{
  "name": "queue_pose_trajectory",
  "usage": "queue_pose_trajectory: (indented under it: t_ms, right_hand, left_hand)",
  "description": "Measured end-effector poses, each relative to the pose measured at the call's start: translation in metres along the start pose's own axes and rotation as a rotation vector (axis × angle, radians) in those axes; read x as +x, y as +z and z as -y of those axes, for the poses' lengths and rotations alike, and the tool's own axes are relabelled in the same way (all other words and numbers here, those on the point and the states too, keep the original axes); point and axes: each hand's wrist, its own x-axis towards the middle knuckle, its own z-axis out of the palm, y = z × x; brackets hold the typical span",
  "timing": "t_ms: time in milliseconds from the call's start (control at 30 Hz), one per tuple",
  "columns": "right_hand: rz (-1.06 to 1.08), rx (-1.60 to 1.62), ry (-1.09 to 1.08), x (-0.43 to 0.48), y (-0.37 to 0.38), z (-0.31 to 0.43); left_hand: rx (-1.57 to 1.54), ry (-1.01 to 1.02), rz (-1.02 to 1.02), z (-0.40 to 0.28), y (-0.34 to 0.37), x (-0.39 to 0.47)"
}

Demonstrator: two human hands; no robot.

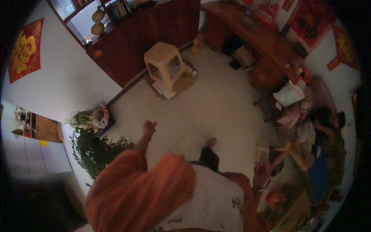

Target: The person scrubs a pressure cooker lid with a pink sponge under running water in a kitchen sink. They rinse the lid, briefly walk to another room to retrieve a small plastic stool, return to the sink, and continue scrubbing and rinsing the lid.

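My left hand reaches out over the pale tiled floor, with some fingers apart and nothing seen in it. Below it and to its left stands a leafy green potted plant. My right hand is raised at my right side, with a band around the wrist. Blur hides whether its fingers are closed on anything. I wear an orange top layer over a pale shirt. My foot shows on the floor ahead, below a dark trouser leg.
A beige plastic stool stands over flat cardboard. Behind it runs a dark red wooden cabinet. At right, a wooden desk lines the wall, near another person's blurred limbs. A bagged item sits by the left wall.
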Motion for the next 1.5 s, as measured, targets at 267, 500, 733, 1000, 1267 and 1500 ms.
queue_pose_trajectory:
  t_ms: [267,500,733,1000,1267,1500]
  right_hand:
    - [0.419,-0.108,-0.030,0.341,0.061,-0.007]
    - [0.504,-0.238,0.198,0.547,0.151,-0.058]
    - [0.492,-0.274,0.194,0.648,0.167,-0.173]
    - [-0.216,-0.193,0.783,0.773,0.211,-0.205]
    - [-0.003,-0.306,0.871,0.847,0.298,-0.196]
    - [0.144,-0.407,0.890,0.897,0.320,-0.189]
  left_hand:
    - [0.165,-0.159,0.051,-0.147,0.092,0.132]
    - [-0.039,-0.098,-0.065,-0.233,0.159,0.321]
    - [0.494,0.187,0.121,-0.230,0.227,0.664]
    - [0.797,0.034,0.147,-0.171,0.269,0.852]
    - [0.442,-0.507,0.434,-0.195,0.277,0.887]
    - [0.453,-0.170,0.319,-0.151,0.272,0.763]
